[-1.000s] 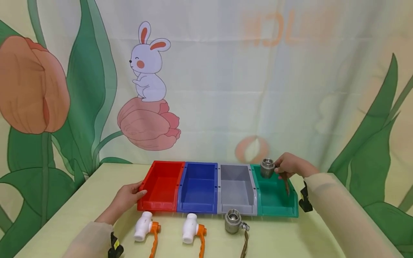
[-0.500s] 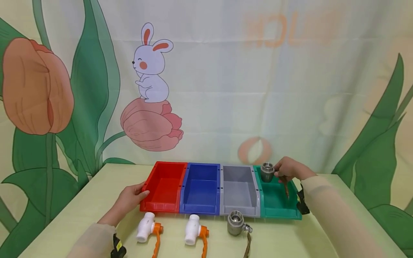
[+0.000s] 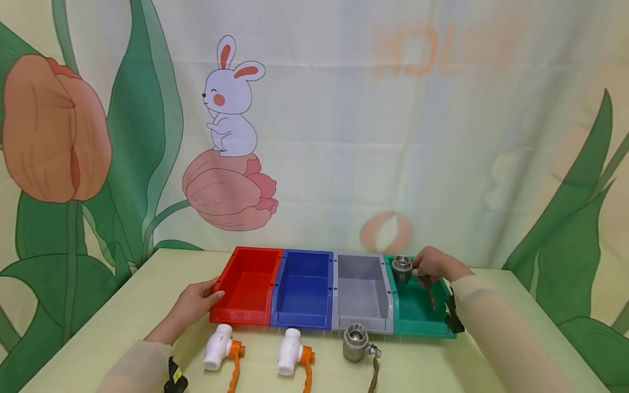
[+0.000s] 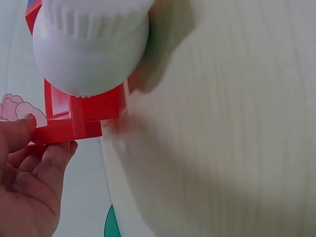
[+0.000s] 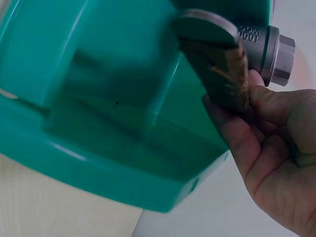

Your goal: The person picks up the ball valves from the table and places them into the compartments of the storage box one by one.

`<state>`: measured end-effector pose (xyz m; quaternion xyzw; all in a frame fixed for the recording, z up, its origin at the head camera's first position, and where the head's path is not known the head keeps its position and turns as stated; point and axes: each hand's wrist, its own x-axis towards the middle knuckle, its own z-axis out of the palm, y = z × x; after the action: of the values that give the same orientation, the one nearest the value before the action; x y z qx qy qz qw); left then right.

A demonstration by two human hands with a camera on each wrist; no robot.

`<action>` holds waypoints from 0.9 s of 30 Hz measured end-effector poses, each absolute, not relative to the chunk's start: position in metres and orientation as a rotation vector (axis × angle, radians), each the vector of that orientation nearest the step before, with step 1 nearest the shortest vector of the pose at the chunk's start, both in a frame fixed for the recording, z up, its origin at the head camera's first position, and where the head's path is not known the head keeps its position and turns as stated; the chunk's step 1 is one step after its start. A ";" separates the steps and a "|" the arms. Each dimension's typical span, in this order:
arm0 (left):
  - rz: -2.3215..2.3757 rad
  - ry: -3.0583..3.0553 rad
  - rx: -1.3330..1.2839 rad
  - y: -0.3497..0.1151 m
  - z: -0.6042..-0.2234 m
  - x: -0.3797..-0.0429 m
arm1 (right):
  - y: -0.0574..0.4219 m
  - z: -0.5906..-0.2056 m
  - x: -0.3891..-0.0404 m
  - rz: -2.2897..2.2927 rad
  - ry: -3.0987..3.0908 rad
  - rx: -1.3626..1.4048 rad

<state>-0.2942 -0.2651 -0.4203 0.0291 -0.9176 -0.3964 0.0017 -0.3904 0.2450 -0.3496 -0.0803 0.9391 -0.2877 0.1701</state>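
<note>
My left hand (image 3: 194,302) pinches the left wall of the red bin (image 3: 239,316). In the left wrist view the thumb lies on top of the red rim (image 4: 74,131) and the fingers lie below it. My right hand (image 3: 434,263) holds a metal ball valve (image 3: 402,270) inside the green bin (image 3: 425,327), towards its back. The right wrist view shows thumb and fingers at the valve's stem side, with its brown-wrapped lever handle (image 5: 217,69) pointing away from the palm. Whether the valve touches the bin floor I cannot tell.
Blue (image 3: 302,297) and grey (image 3: 362,297) bins join the red and green ones in a row. In front on the table (image 3: 417,371) lie two white plastic valves with orange handles, left (image 3: 218,347) and middle (image 3: 290,352), and another metal ball valve (image 3: 355,343). A printed curtain (image 3: 314,136) hangs behind.
The right hand has lowered the metal ball valve deeper into the green bin and slightly left. The left hand keeps its grip on the red bin. The head view has shifted a little.
</note>
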 end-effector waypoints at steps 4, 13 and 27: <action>-1.253 -2.881 0.092 -0.264 -0.420 -0.295 | 0.244 -0.351 -0.391 -0.817 2.674 -0.222; -1.260 -2.884 0.101 -0.265 -0.419 -0.297 | 0.244 -0.355 -0.395 -0.787 2.679 -0.206; -1.293 -2.881 0.125 -0.267 -0.420 -0.295 | 0.242 -0.363 -0.399 -0.765 2.684 -0.220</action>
<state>-0.2945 -0.2674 -0.4198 0.0397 -0.9115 -0.4093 -0.0093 -0.3988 0.2419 -0.3630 -0.0773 0.9448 -0.2693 0.1701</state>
